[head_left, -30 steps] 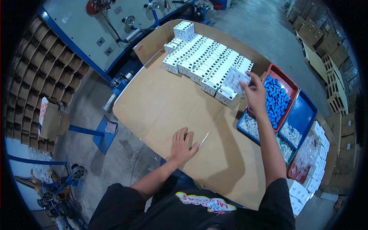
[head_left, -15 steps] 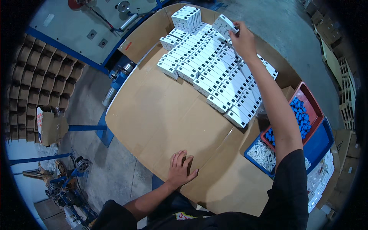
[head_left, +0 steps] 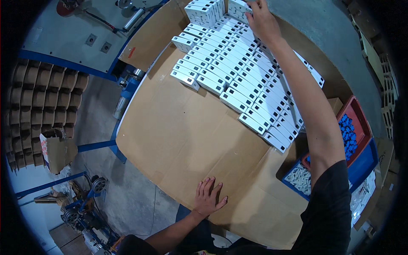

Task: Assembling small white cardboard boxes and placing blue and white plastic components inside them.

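Note:
At the far edge of the cardboard-covered table (head_left: pixel 170 123), my right hand (head_left: pixel 264 22) is closed on a white box-shaped plastic unit (head_left: pixel 238 9). The unit stands on top of the rows, its lower edge at or near them; I cannot tell if it rests there. Left of it stands a group of similar upright units (head_left: pixel 203 13). Below spread many white units (head_left: pixel 231 70) with small dark square openings, packed side by side in slanting rows. My left hand (head_left: pixel 208 199) lies flat on the near part of the cardboard, fingers spread, holding nothing.
On the right, a red tray (head_left: pixel 360 123) holds small blue parts (head_left: pixel 347 138). It overlaps a blue tray (head_left: pixel 363 163) with small white parts (head_left: pixel 298 178). A raised cardboard rim (head_left: pixel 314 55) borders the far side. Blue-framed machinery (head_left: pixel 97 25) stands at left.
My right hand has carried the white unit a little farther away and closer to the upright group, and the unit is less tilted. My left hand stays on the cardboard. The whole view has shifted slightly.

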Demonstrator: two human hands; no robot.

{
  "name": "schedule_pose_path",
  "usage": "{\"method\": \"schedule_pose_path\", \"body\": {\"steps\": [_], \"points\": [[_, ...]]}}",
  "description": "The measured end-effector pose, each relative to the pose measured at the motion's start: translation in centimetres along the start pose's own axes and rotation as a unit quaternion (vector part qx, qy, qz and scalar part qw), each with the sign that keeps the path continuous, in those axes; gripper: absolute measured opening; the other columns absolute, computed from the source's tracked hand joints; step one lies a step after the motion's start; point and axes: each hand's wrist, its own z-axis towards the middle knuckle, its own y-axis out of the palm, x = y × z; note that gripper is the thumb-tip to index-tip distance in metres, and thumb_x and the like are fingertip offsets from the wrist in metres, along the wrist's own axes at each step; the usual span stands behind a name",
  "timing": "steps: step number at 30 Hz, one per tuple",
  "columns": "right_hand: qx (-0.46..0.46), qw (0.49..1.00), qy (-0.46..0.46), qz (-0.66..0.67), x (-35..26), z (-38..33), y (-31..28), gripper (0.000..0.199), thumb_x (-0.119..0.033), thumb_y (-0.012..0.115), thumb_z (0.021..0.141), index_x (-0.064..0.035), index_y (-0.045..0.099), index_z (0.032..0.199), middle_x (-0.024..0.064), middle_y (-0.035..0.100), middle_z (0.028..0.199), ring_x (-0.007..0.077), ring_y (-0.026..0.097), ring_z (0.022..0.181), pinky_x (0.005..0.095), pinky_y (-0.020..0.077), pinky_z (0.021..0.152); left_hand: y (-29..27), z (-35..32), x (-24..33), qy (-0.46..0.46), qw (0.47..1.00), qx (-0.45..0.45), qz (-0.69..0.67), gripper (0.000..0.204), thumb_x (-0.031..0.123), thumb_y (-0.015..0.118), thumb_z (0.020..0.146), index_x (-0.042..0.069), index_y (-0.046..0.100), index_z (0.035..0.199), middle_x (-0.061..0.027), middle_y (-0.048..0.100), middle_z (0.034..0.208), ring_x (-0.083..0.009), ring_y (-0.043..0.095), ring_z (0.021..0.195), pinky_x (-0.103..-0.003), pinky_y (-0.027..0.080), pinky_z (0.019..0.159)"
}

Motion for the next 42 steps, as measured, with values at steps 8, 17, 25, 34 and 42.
{"method": "schedule_pose_path", "body": {"steps": [8, 17, 25, 34, 42], "points": [[0.045, 0.994, -0.076, -0.071, 0.0, 1.3, 1.9, 0.036, -0.011, 0.062, 0.098, 0.0072, 0.057, 0.128, 0.024, 0.055, 0.121, 0.0372, 0.068, 0.09, 0.04, 0.0571, 0.079, 0.3, 0.0, -0.5, 0.002, 1.0, 0.003, 0.008, 0.055, 0.053, 0.07, 0.088, 0.02, 0.064, 0.132, -0.0126, 0.044, 0.152, -0.0303, 0.037, 0.144, -0.05, 0.03, 0.119], [0.051, 0.92, -0.205, -0.33, 0.7, 2.0, 2.9, 0.021, -0.015, 0.063, 0.095, 0.001, 0.076, 0.098, 0.0176, 0.061, 0.126, 0.0367, 0.049, 0.13, 0.0292, 0.0544, 0.097, 0.3, -0.1, -0.4, 0.003, 1.0, -0.001, 0.009, 0.057, 0.05, 0.071, 0.087, 0.019, 0.063, 0.133, -0.0136, 0.044, 0.152, -0.0319, 0.039, 0.143, -0.052, 0.03, 0.119], [0.047, 0.998, 0.033, 0.032, -1.8, -0.3, 0.5, 0.034, -0.018, 0.067, 0.096, -0.0037, 0.066, 0.127, 0.017, 0.057, 0.136, 0.0379, 0.052, 0.132, 0.0341, 0.0543, 0.093, 0.1, 0.0, 0.1, 0.003, 1.0, 0.004, -0.005, 0.059, 0.048, 0.073, 0.085, 0.016, 0.06, 0.134, -0.0153, 0.043, 0.151, -0.0355, 0.039, 0.142, -0.055, 0.03, 0.118], [0.068, 0.99, -0.116, 0.039, -1.6, -14.0, -6.2, 0.025, -0.016, 0.068, 0.094, -0.0082, 0.062, 0.117, 0.0127, 0.062, 0.118, 0.0344, 0.07, 0.08, 0.0436, 0.0574, 0.072, -0.7, -0.5, 0.0, 0.035, 0.998, 0.048, -0.017, 0.061, 0.04, 0.074, 0.085, 0.008, 0.057, 0.134, -0.0232, 0.044, 0.147, -0.0427, 0.04, 0.139, -0.058, 0.03, 0.117], [-0.129, 0.982, -0.019, 0.137, -10.2, -36.9, -20.8, 0.022, -0.018, 0.068, 0.095, -0.0052, 0.069, 0.112, 0.0122, 0.068, 0.098, 0.0269, 0.066, 0.079, 0.0371, 0.0531, 0.071, -0.8, -0.9, 1.4, 0.057, 0.995, 0.079, -0.025, 0.059, 0.039, 0.069, 0.088, 0.002, 0.057, 0.133, -0.0233, 0.044, 0.146, -0.0408, 0.039, 0.139, -0.054, 0.028, 0.118]]}}
